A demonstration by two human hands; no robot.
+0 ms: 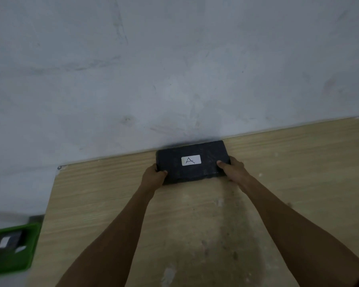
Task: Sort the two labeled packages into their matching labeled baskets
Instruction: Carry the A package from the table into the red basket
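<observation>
A green basket [32, 247] off the table's left edge holds a dark labeled package [9, 242]. At the wooden table's [298, 183] far edge, the left hand [153, 177] and right hand [233, 169] clasp opposite ends of the black package labeled A [192, 162].

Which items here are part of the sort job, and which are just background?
Job:
- black package labelled A, gripped at both ends by left hand and right hand
- green basket on the floor, with a dark labelled package inside; label unreadable

Background:
- wooden table
- grey wall
</observation>
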